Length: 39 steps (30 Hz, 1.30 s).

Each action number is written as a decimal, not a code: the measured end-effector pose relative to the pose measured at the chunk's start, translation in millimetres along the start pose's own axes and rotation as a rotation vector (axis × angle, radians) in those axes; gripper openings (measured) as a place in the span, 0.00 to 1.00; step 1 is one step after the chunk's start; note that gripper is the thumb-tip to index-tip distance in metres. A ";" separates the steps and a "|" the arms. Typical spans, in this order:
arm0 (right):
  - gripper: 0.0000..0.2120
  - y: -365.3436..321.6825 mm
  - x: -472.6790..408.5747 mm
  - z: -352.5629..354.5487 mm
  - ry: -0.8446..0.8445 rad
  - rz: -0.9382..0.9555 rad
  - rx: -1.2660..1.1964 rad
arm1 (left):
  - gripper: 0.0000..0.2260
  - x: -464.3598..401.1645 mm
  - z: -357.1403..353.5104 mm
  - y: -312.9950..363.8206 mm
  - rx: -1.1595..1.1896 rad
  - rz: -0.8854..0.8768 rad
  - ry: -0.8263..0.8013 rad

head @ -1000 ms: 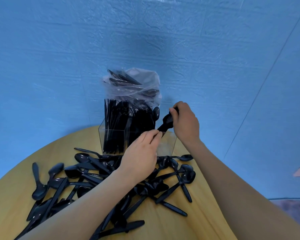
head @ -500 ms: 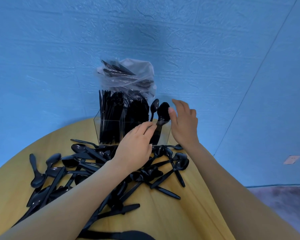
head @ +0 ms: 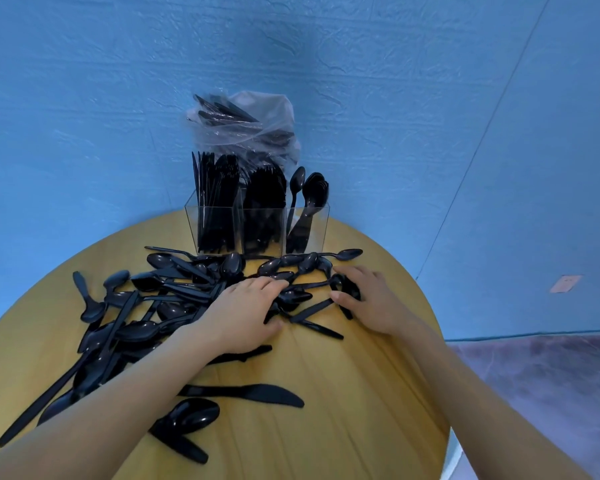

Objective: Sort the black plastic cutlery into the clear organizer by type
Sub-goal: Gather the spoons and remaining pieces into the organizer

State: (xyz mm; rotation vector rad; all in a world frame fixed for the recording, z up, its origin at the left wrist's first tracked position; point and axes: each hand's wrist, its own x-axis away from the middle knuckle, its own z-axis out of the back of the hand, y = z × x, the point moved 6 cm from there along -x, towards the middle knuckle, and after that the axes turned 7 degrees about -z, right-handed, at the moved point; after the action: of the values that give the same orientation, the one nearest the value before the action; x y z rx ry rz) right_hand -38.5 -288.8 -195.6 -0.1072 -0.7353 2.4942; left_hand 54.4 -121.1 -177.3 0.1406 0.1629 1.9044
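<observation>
Head view looks down on a round worktop (head: 343,393) of smooth yellow wood grain, set against a crinkled blue backdrop (head: 118,98). At its far edge stands the clear organizer (head: 257,230), a glossy box of three square compartments: the left one packed with flat, narrow black pieces, the middle one with a dense black bundle whose type I cannot make out, the right one holding a few spoons (head: 310,199) upright, bowls up. Behind it sits a crumpled clear plastic bag (head: 246,126) with more black cutlery inside.

The loose black plastic cutlery (head: 160,299) lies in a shiny tangle across the near and left part of the worktop, mostly oval-bowled spoons with some straight, flat handles; too many overlap to count. Nearest me lie one knife (head: 250,393) with a curved blade and one spoon (head: 191,417), both apart from the heap.

Both my bare forearms reach forward. My left hand (head: 243,313) rests palm down on the heap's right side, fingers relaxed and spread over the pieces, grasping nothing that I can see. My right hand (head: 368,299) sits just right of it, fingers and thumb curled around the bowl of a spoon (head: 347,289) lying on the worktop.
</observation>
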 end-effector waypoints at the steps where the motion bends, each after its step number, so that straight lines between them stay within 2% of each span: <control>1: 0.24 0.4 3.8 0.9 0.006 0.001 -0.007 | 0.29 -0.2 -0.7 -0.1 -0.023 0.004 -0.006; 10: 0.13 4.7 33.4 9.4 0.139 0.025 -0.125 | 0.23 1.6 7.7 4.3 -0.031 0.031 0.086; 19: 0.02 4.8 48.0 20.5 0.123 0.020 -0.205 | 0.19 7.1 12.4 7.2 0.105 0.038 0.178; 27: 0.05 1.9 55.1 27.5 0.086 0.011 -0.236 | 0.16 14.7 24.6 2.7 0.154 0.040 0.261; 39: 0.07 2.3 69.7 35.9 0.093 -0.045 -0.436 | 0.16 26.1 55.3 -3.3 0.199 0.064 0.488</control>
State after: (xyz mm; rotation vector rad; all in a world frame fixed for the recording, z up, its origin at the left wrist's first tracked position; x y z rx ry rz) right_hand -107.0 -272.0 -161.4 -0.3556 -1.2134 2.2315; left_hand 58.6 -93.0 -123.1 -0.1914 0.6844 1.9546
